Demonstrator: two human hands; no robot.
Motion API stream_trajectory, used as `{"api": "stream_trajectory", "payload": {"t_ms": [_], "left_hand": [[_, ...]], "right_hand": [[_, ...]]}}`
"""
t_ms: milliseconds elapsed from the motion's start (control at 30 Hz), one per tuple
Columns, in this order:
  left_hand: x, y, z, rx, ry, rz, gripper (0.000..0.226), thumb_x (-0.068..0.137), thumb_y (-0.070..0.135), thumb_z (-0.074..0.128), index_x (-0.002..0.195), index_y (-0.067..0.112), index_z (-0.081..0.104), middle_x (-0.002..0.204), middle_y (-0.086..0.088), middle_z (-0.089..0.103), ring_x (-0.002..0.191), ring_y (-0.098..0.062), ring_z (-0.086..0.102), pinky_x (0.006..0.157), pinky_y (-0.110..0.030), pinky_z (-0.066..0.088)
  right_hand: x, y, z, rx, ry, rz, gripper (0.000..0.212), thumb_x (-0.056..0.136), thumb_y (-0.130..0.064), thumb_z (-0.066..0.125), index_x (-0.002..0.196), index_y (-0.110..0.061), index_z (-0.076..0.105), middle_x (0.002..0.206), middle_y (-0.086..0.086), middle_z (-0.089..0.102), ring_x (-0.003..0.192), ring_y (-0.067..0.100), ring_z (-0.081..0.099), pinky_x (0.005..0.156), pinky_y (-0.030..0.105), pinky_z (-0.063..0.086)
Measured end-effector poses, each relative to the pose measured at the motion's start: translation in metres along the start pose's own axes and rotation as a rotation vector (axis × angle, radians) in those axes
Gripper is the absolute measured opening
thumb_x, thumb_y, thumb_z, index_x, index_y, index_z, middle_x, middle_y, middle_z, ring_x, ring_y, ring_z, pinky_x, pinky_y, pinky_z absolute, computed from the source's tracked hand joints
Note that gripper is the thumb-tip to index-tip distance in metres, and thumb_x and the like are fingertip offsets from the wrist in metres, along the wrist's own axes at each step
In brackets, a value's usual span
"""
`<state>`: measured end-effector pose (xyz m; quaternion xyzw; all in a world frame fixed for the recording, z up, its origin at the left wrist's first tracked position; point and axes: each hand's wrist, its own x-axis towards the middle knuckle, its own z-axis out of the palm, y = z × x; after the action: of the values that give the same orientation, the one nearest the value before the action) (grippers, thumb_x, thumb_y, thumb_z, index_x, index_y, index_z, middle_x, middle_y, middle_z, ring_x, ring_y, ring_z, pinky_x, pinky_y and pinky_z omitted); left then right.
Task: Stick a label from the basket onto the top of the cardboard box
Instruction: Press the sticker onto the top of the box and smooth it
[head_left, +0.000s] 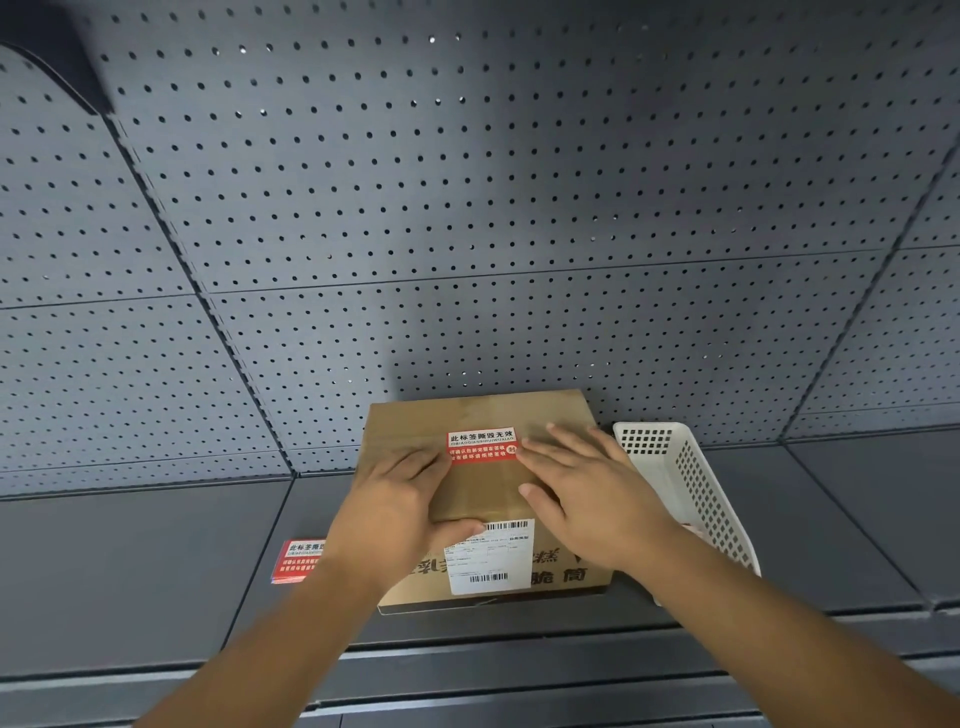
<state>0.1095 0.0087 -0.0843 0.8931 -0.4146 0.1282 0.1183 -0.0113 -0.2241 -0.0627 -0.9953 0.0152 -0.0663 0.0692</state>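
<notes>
Your left hand (395, 499) lies flat and spread on the cardboard box (483, 499), thumb hooked over its front edge. Your right hand (587, 493) is spread flat on the box top too, fingertips touching the right end of the red label (480, 446) stuck there. Right of the box, just beside it, stands the white basket (691, 483). Left of the box, a red label stack (298, 561) lies on the shelf (130, 571).

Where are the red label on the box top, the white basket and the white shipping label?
red label (480, 444): head view, middle of its printed face.
white basket (698, 480): head view, perforated side wall.
white shipping label (491, 558): head view, centre, on the box front.
</notes>
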Motion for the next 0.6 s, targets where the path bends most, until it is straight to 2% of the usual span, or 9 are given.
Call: {"api": "stream_trajectory", "payload": {"t_ms": [300, 600], "left_hand": [[-0.001, 0.0, -0.002, 0.0, -0.052, -0.012, 0.099, 0.078, 0.089, 0.038, 0.133, 0.011, 0.066, 0.135, -0.012, 0.069, 0.127, -0.033, 0.061, 0.104, -0.055, 0.051], [-0.008, 0.005, -0.006, 0.001, 0.006, -0.027, 0.091, 0.082, 0.083, 0.046, 0.144, 0.017, 0.054, 0.146, -0.004, 0.061, 0.136, -0.026, 0.054, 0.114, -0.05, 0.04]], "right_hand": [[-0.003, -0.006, 0.0, 0.001, -0.027, 0.033, 0.064, 0.105, -0.058, 0.017, 0.163, -0.032, 0.024, 0.171, -0.014, 0.026, 0.16, 0.009, 0.008, 0.13, 0.046, 0.002], [-0.006, -0.014, -0.002, 0.005, -0.035, 0.051, 0.065, 0.106, -0.057, 0.015, 0.164, -0.029, 0.02, 0.173, -0.012, 0.019, 0.16, 0.009, 0.004, 0.13, 0.045, -0.001]]}}
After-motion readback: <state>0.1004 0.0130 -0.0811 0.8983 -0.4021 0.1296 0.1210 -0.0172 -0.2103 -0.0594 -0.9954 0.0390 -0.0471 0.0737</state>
